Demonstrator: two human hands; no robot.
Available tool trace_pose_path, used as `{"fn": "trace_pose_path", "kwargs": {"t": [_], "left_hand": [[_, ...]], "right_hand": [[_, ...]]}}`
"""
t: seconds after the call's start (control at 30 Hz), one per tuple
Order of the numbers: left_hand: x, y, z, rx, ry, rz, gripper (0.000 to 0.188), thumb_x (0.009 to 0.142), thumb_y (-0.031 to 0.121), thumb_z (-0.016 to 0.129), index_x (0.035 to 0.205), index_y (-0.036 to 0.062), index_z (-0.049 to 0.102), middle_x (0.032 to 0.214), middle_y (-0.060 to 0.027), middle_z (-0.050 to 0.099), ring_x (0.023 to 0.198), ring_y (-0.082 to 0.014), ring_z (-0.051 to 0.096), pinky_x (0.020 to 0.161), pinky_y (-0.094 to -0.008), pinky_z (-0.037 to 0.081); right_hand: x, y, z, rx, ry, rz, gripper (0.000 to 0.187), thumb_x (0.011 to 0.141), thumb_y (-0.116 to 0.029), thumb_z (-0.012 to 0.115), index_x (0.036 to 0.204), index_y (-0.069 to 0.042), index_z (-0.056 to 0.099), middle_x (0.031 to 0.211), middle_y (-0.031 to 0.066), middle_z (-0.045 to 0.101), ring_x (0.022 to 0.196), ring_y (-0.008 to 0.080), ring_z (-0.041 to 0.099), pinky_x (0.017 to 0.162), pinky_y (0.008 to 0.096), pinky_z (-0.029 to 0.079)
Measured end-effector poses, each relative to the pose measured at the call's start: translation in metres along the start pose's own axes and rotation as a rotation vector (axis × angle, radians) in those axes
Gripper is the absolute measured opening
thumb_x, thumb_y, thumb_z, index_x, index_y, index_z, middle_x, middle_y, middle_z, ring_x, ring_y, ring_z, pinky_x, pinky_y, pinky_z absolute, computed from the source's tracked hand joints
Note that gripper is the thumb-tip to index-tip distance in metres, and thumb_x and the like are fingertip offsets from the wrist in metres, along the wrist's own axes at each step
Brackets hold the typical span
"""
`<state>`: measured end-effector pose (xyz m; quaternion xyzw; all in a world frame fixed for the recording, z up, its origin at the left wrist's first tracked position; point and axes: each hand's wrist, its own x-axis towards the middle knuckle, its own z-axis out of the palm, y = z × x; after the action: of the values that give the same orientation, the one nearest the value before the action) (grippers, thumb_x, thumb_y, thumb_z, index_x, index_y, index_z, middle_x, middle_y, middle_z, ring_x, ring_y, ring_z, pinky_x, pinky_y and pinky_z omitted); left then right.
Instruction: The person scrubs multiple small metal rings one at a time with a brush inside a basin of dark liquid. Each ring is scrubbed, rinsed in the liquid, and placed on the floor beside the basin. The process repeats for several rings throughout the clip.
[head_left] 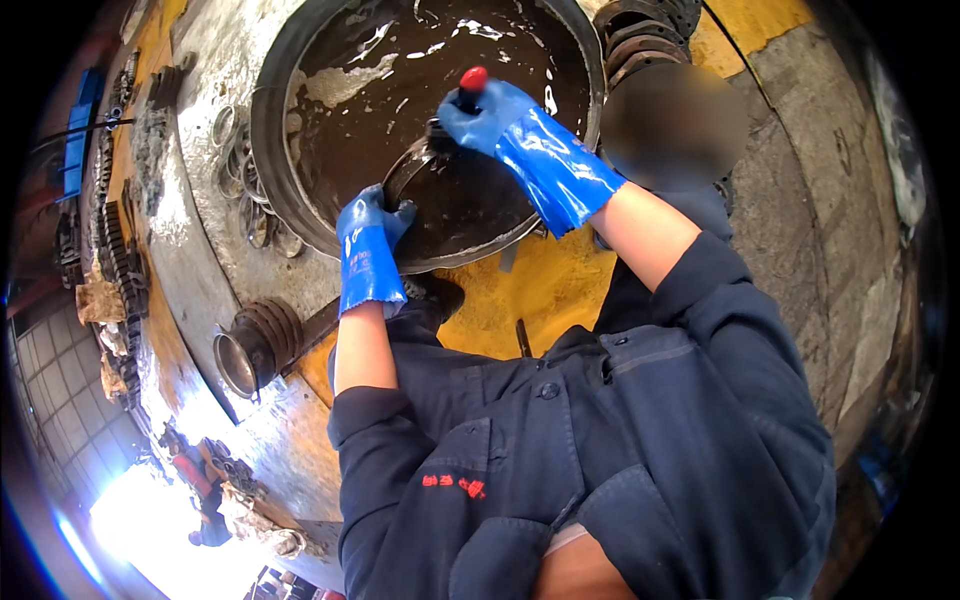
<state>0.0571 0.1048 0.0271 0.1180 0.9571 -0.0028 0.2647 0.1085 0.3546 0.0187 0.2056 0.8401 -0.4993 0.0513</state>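
Observation:
Both my hands wear blue rubber gloves and are over a large round metal basin [272, 130] of dark, oily liquid. My left hand [372, 220] is closed on the near end of a dark curved metal ring [404, 172], held tilted above the liquid. In my right hand [490, 115] is a brush with a red-tipped black handle [474, 80], the fist wrapped round it. Its dark head [438, 136] meets the far end of the ring. Part of the ring is hidden by the gloves.
Thin metal rings [240, 180] lie left of the basin. A stack of ribbed dark rings [262, 345] stands near my left forearm, and thick dark rings [640, 40] are piled at the back right. Chain-like parts [125, 250] line the far left. Bright glare fills the lower left.

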Motion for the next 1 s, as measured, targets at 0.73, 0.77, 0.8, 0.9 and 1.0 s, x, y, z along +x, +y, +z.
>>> {"fn": "trace_pose_path", "kwargs": {"t": [0.73, 0.77, 0.8, 0.9, 1.0], "left_hand": [[0.012, 0.001, 0.023, -0.302, 0.258, 0.047, 0.055, 0.080, 0.034, 0.088, 0.127, 0.0105, 0.075, 0.115, -0.0131, 0.079, 0.105, -0.0291, 0.077, 0.097, -0.0389, 0.058], [0.015, 0.001, 0.022, -0.266, 0.266, 0.089, 0.051, 0.083, 0.036, 0.085, 0.125, 0.0102, 0.076, 0.111, -0.0136, 0.080, 0.103, -0.0288, 0.077, 0.094, -0.0391, 0.059], [0.026, -0.013, 0.033, -0.494, 0.237, 0.094, 0.050, 0.083, 0.038, 0.084, 0.124, 0.0107, 0.076, 0.112, -0.0136, 0.080, 0.104, -0.0292, 0.077, 0.094, -0.0392, 0.059], [0.060, -0.076, 0.082, -0.918, 0.181, 0.065, 0.049, 0.084, 0.042, 0.083, 0.123, 0.0119, 0.077, 0.114, -0.0137, 0.079, 0.105, -0.0306, 0.076, 0.093, -0.0397, 0.059], [0.016, 0.003, 0.016, -0.328, 0.104, 0.083, 0.054, 0.083, 0.044, 0.084, 0.125, 0.0117, 0.076, 0.117, -0.0149, 0.078, 0.107, -0.0326, 0.075, 0.095, -0.0399, 0.059]], "right_hand": [[-0.027, -0.011, 0.005, 0.431, 0.046, -0.259, 0.027, 0.092, -0.038, 0.079, 0.102, -0.014, 0.080, 0.090, 0.0112, 0.079, 0.086, 0.0312, 0.077, 0.089, 0.0398, 0.062], [-0.038, -0.020, 0.007, 0.154, 0.054, -0.495, 0.019, 0.097, -0.023, 0.076, 0.110, -0.009, 0.079, 0.095, 0.0095, 0.079, 0.082, 0.0214, 0.075, 0.078, 0.0337, 0.062], [-0.046, -0.026, 0.022, 0.170, 0.070, -0.712, 0.022, 0.092, -0.024, 0.080, 0.111, -0.011, 0.079, 0.100, 0.0100, 0.079, 0.085, 0.0267, 0.077, 0.079, 0.0357, 0.063], [-0.058, -0.040, 0.038, 0.005, 0.046, -0.918, 0.030, 0.085, -0.029, 0.086, 0.110, -0.014, 0.080, 0.103, 0.0094, 0.079, 0.090, 0.0324, 0.077, 0.080, 0.0398, 0.064], [-0.023, 0.009, 0.023, 0.028, 0.232, -0.589, 0.030, 0.087, -0.039, 0.081, 0.107, -0.017, 0.080, 0.097, 0.0088, 0.079, 0.089, 0.0290, 0.077, 0.079, 0.0371, 0.063]]}}
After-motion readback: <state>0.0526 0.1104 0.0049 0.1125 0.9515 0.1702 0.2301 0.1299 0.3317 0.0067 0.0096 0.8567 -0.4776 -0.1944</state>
